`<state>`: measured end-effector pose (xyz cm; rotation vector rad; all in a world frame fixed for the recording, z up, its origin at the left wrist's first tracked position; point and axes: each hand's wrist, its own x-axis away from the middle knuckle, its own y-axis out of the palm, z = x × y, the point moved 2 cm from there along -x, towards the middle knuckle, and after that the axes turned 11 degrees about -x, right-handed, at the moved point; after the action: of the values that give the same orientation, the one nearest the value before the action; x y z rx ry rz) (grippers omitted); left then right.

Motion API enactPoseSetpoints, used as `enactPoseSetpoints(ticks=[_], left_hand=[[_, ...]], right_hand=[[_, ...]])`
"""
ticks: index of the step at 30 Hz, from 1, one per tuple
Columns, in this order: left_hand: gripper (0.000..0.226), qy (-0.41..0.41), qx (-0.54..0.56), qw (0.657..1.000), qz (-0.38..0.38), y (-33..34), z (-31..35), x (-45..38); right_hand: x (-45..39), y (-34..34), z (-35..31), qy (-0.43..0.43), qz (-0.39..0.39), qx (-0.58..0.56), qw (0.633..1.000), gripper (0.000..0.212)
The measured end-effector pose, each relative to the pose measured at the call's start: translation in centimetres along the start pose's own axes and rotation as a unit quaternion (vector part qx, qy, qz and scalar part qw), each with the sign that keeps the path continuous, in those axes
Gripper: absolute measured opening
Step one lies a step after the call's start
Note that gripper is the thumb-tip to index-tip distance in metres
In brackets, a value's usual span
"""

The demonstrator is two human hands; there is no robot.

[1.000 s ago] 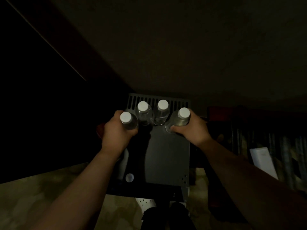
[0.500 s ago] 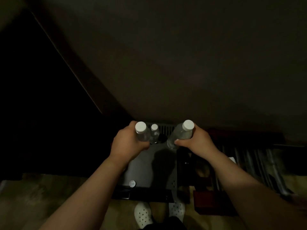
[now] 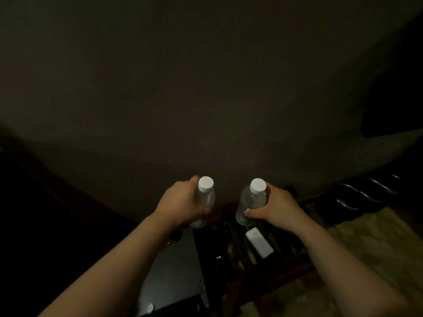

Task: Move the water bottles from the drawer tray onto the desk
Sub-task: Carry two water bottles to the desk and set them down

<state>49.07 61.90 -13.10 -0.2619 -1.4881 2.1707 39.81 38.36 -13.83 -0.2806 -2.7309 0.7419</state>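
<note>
My left hand (image 3: 180, 202) grips a clear water bottle with a white cap (image 3: 206, 195), held upright in the air. My right hand (image 3: 274, 207) grips a second clear bottle with a white cap (image 3: 253, 200), also upright. Both bottles hover at the near edge of the wide dark desk top (image 3: 206, 99). Below my left forearm lies the dark grey drawer tray (image 3: 174, 271); a small white cap (image 3: 150, 307) shows at its near edge. Any other bottles in the tray are hidden by my left arm.
A dark rack or shelf with slats (image 3: 240, 243) sits right of the tray, holding a white rectangular object (image 3: 259, 244). Dark curved objects (image 3: 357, 195) lie at the right. Patterned floor (image 3: 366, 248) shows at lower right. The room is very dim.
Both hands have lifted their bottles up out of the tray and carried them toward the desk edge. The view has swung upward, and the two bottles left at the tray's back are out of sight.
</note>
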Motion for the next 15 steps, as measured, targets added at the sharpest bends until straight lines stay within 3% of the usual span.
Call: enactPoseSetpoints(ticks=[7,15], left_hand=[[0.066,0.088,0.018,0.996,-0.016,1.7,15.6,-1.4],[0.064,0.207,0.03,0.977,-0.032,7.2,38.0,-1.5]], right_hand=[[8.1,-13.0,4.2,0.021,0.103,-0.014,0.994,0.051],[18.1,-30.4,12.7,0.041,0.208,0.026,0.977,0.056]])
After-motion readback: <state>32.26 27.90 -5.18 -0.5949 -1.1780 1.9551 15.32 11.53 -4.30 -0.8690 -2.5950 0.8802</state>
